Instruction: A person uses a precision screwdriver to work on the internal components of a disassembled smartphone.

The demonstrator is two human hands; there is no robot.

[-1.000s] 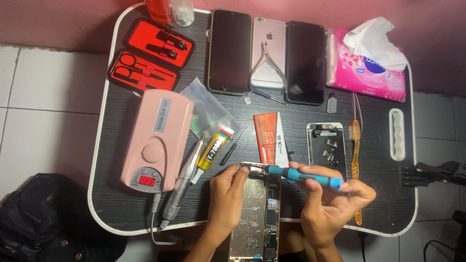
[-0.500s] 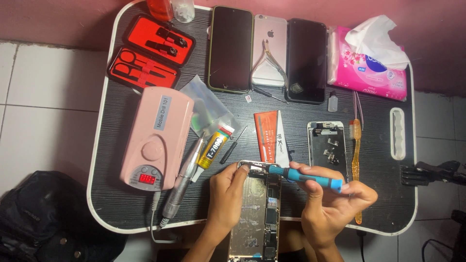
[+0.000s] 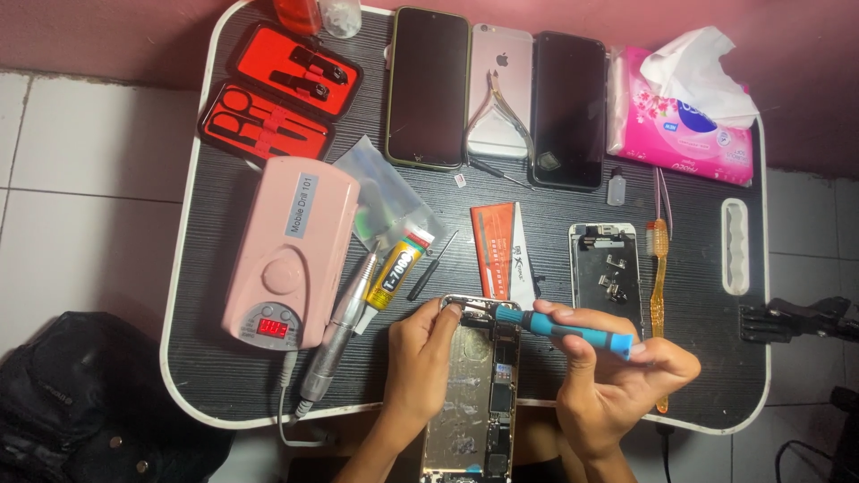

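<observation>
— While the opened phone lies at the near edge of the surface, long axis running away from the person, which hand is closer to its top end?

— Both are close. The left hand pinches the top left corner of the frame, its grip closed on it. The right hand is wrapped around a blue screwdriver, which lies almost crosswise to the phone, tip pointing left at the top right corner.

— Does the tip touch the phone?

— It sits right at the top edge; I cannot tell whether it is seated in a screw.

— Count the rest for me.

— Three whole phones lie in a row at the far side, two face up and one face down with nippers on it. One separate phone part holds small bits, right of the screwdriver. One pink drill box, one handpiece, one glue tube, one toothbrush, one tissue pack, one red tool case lying open in two halves.
</observation>
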